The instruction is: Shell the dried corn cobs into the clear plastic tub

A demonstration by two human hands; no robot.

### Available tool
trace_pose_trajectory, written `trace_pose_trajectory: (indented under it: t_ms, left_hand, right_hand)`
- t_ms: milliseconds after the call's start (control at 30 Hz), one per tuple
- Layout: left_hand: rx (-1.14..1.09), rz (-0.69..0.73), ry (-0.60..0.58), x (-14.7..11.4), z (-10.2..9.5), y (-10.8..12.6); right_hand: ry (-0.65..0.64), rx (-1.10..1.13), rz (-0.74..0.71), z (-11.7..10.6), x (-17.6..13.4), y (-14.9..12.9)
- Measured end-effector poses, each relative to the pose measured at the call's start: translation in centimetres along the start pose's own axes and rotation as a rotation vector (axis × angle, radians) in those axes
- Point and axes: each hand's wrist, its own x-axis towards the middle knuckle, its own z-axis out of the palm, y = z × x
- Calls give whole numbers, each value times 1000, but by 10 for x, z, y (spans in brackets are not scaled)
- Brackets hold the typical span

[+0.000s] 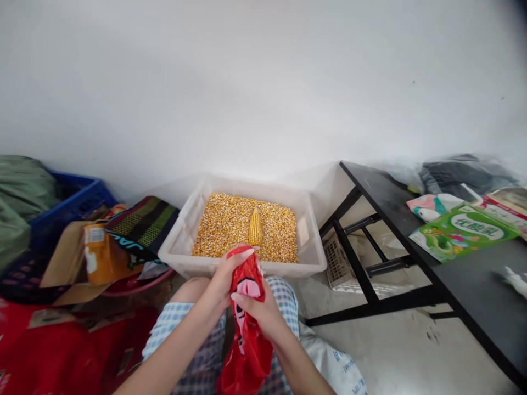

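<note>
A red plastic bag (pixel 249 340) with a pink and black print hangs down between my knees, bunched at its top. My left hand (pixel 225 277) is closed round the upper left of the bag, its thumb over the top. Lower down on the right, my right hand (pixel 261 304) grips the same bag. Whatever the bunched part may contain is hidden. Just beyond my hands, a whole yellow corn cob (pixel 256 227) lies on loose corn kernels (pixel 222 222). The kernels fill the bottom of a translucent plastic bin (pixel 310 219).
At right stands a black folding table (pixel 382 203) with a green carton (pixel 465 230) on it; its legs reach toward the bin. A blue crate (pixel 82 195), a cardboard box (pixel 61 263) and red bags (pixel 49 351) crowd the left. A white sack (pixel 333 367) lies by my right leg.
</note>
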Motion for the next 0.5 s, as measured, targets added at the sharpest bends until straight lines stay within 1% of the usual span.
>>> trace_pose_trajectory:
  t_ms: [67, 167, 233, 300, 333, 400, 433, 500]
  left_hand:
    - [-28, 2, -55, 0, -2, 0]
    - [-59, 10, -79, 1, -6, 0]
    - [-93, -21, -109, 1, -8, -5]
    - [-131, -91, -155, 0, -7, -16]
    - [-143, -134, -177, -1, -5, -24]
    - [-124, -200, -206, -3, 0, -41]
    - [-85, -213, -221, -4, 3, -49]
    - [68, -179, -254, -1, 6, -60]
  right_hand:
    - [-34, 30, 2, -2, 0, 0]
    - [-70, 123, 49, -8, -2, 2]
    - [-85, 247, 142, -15, -9, 6]
    - [-119, 352, 290, -25, -21, 13]
    - [-139, 370, 367, -31, -27, 16]
    - [-167, 323, 489, -45, -43, 20]
    - [-164, 269, 515, -53, -50, 19]
    - [-121, 106, 489, -72, -66, 12]
